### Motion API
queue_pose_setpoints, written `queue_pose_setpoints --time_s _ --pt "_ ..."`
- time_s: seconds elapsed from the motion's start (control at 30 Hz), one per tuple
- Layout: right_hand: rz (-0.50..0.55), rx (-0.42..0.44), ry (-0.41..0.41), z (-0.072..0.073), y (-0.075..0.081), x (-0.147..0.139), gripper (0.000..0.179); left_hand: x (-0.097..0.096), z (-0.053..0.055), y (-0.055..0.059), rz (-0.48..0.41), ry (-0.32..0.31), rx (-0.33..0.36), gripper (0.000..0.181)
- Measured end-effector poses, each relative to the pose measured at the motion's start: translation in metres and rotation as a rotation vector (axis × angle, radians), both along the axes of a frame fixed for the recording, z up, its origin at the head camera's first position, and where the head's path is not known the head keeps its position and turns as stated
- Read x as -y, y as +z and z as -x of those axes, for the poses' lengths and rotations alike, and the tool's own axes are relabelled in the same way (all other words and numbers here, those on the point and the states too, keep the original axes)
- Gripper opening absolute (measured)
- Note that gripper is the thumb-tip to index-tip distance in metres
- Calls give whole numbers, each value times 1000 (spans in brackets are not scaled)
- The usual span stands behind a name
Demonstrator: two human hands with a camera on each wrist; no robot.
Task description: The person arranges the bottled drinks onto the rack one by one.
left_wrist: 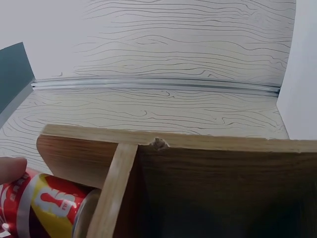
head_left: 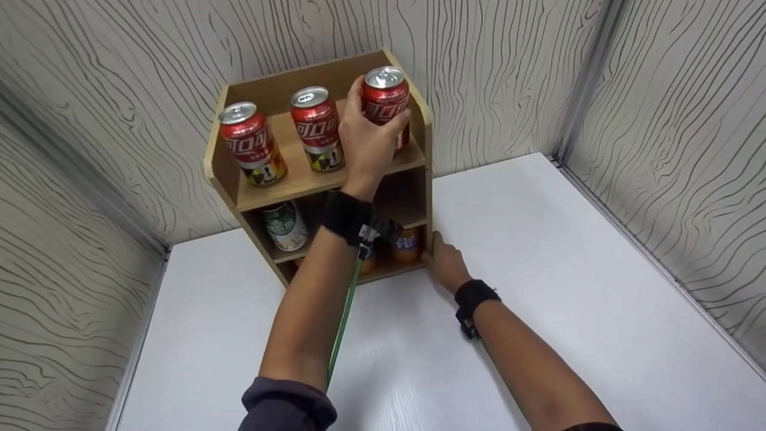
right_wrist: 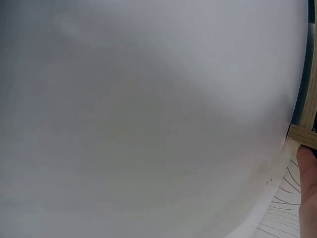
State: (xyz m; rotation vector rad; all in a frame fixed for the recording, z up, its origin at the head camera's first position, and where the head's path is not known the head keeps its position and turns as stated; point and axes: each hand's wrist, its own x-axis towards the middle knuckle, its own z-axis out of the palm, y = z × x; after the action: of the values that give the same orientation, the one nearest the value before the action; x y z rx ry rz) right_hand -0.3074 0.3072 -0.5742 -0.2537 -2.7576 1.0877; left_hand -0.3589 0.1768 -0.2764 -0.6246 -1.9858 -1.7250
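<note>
My left hand [head_left: 370, 140] grips a red cola can [head_left: 386, 93], thumb and fingers on either side of it. That can stands upright at the right end of the top tier of a wooden shelf [head_left: 284, 194], beside its side panel. In the left wrist view, the base of the can [left_wrist: 57, 203] is right at the shelf board [left_wrist: 115, 191]. My right hand [head_left: 449, 263] holds the shelf's right side low down, its thumb at the front edge. Two more red cola cans, one in the middle [head_left: 317, 129] and one at the left [head_left: 251, 146], share the top tier.
A green and white can [head_left: 286, 227] stands on the middle tier at the left. Orange cans [head_left: 407, 246] sit on the bottom tier, partly hidden by my left arm. The shelf stands on a white table [head_left: 538, 251] against wood-patterned walls [head_left: 491, 78].
</note>
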Motion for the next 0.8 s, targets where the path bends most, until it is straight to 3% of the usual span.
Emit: queue_pose_setpoints --time_s 0.3,0.53,0.8 --pt "-9 1 13 0 3 2 46 -2 9 2 -9 2 44 83" --pt "-50 -20 13 -1 -1 0 47 -1 11 -3 -12 1 23 81" --pt "-20 -22 5 -1 1 0 40 -1 12 -5 -16 -11 30 83"
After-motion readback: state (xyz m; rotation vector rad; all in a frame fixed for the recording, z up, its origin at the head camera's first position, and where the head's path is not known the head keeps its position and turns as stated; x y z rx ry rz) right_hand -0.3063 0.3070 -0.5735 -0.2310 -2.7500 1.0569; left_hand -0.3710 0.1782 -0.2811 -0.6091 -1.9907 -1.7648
